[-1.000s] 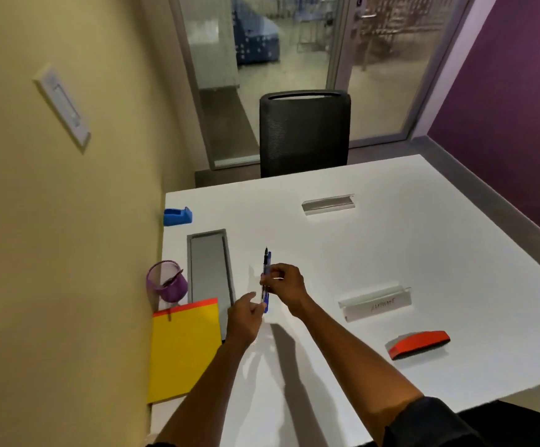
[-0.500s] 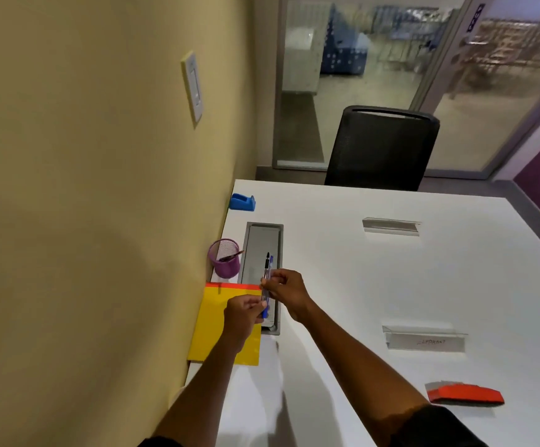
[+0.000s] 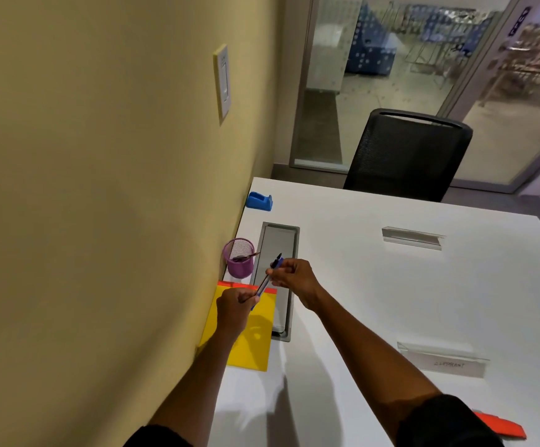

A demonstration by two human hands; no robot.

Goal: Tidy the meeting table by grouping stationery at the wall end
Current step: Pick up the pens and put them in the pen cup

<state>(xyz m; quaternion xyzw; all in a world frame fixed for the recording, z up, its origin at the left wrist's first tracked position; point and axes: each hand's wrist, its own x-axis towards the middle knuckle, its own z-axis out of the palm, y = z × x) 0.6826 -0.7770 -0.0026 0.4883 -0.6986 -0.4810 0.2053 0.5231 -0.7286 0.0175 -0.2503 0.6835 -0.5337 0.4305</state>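
Both the left hand (image 3: pixel 234 307) and right hand (image 3: pixel 291 273) pinch what look like two pens (image 3: pixel 268 278) between them.

The left hand (image 3: pixel 235 306) hid the lower ends of the pens (image 3: pixel 268 275), and how many pens there were could not be told. Beside the pens, the purple mesh cup (image 3: pixel 239 258) held something too small to name. Far from the cup, the picture's lower edge cut off the red eraser (image 3: pixel 501 425), and the writing on the name stand (image 3: pixel 446 362) was too blurred to read.
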